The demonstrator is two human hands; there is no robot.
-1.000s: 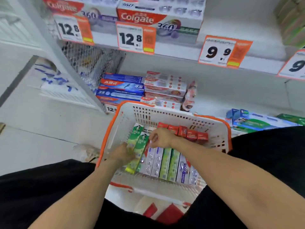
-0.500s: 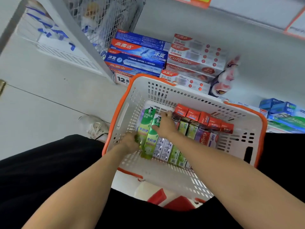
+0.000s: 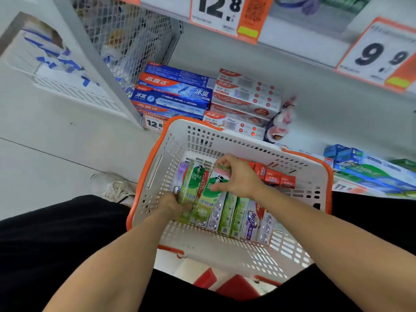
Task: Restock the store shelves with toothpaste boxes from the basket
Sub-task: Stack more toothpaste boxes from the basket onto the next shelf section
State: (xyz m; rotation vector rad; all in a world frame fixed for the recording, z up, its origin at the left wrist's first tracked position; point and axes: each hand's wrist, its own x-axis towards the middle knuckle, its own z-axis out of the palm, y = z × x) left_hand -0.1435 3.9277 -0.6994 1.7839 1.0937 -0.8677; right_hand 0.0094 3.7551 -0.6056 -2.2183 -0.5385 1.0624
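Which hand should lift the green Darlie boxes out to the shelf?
Likely the left hand: it already grips the green Darlie boxes from below. The right hand only pinches one top.

Bottom shelf: blue toothpaste boxes stacked left, white-red boxes just beside, green boxes far right.

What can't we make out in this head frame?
- Left hand grip: fingers hidden behind the two green boxes, head view.
- Basket floor under the boxes: covered by stock.
- Pink box print: mostly under the right hand.
- 9.9 tag small print: blurred, cut by the right edge.
- Top shelf stock: cut off by the top edge.
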